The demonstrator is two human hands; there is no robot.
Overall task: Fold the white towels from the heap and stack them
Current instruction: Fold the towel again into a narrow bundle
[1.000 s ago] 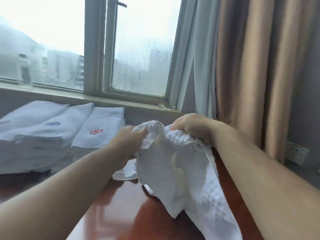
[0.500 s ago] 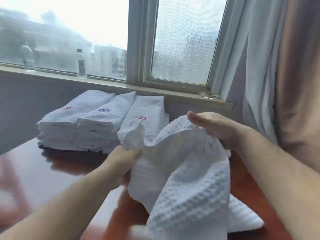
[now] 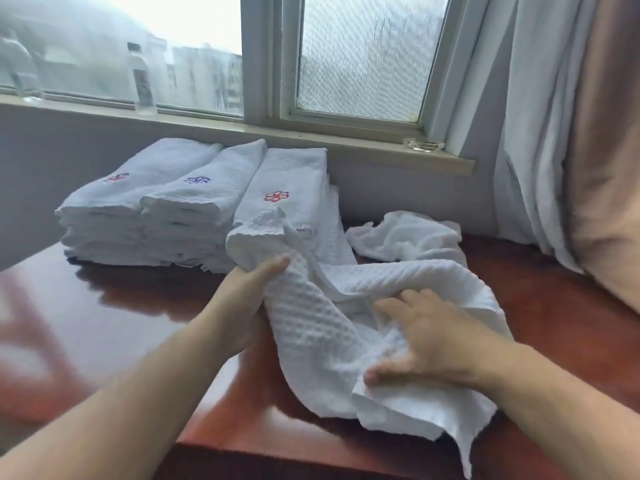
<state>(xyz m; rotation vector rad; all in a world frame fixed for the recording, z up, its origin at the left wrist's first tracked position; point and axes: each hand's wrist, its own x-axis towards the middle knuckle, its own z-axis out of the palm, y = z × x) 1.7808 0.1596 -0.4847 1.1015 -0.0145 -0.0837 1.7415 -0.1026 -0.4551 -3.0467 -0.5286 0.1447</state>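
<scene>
Towel (image 3: 311, 327), rumpled at frame centre on the table (image 3: 121, 306), long axis upper left to lower right. Left hand (image 3: 249, 299) grips its upper-left end; right hand (image 3: 426, 344), fingers spread, presses the lower-right part.

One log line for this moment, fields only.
phase: unfolded waffle towel partly on table | left hand: grips towel edge | right hand: rests on towel | folded stacks: three, behind | crumpled towel: behind right
</scene>
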